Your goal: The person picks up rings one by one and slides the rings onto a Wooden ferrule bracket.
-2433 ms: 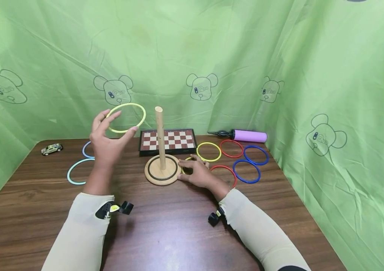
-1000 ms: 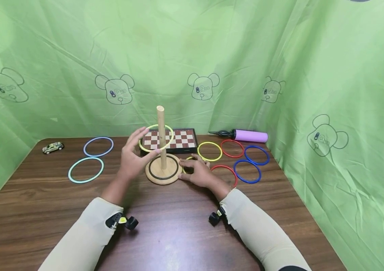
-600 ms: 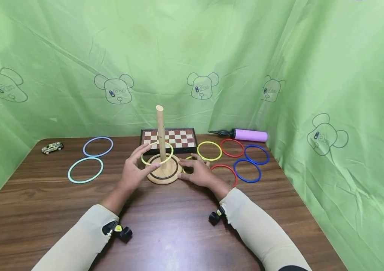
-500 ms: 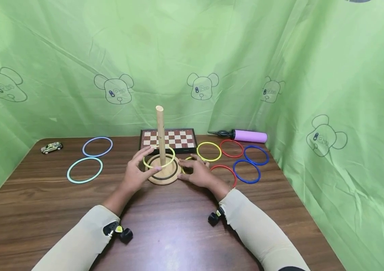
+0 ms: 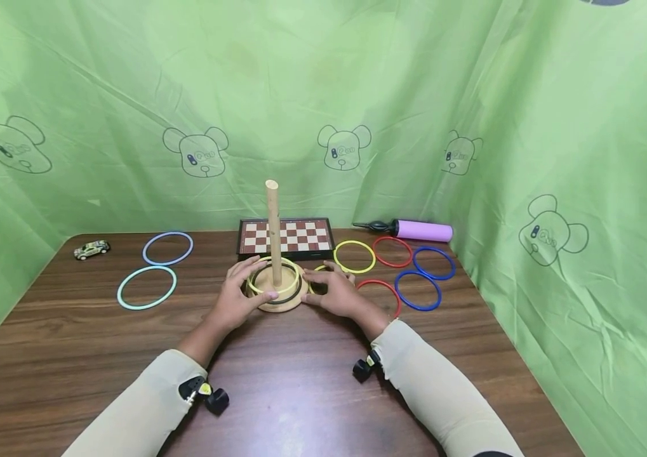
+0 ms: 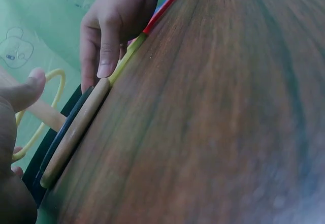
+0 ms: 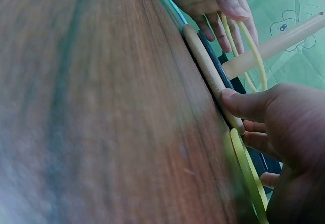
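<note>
A wooden ring-toss stand has an upright peg on a round base, where a black ring lies. My left hand pinches a pale yellow ring between thumb and fingers. That ring encircles the peg low down; both wrist views show it still apart from the base, slightly tilted. On the other side, my right hand grips the base's edge, thumb against the rim. Beneath and beside the right fingers lies another yellow ring, partly hidden in the head view.
Right of the stand lie a yellow ring, red rings and blue rings. Light blue and turquoise rings lie left, near a toy car. A checkered board and purple pump stand behind.
My left hand has brought the pale yellow ring rightward from the left, over the peg's top, and lowered it close to the base. My right hand has stayed at the base.
</note>
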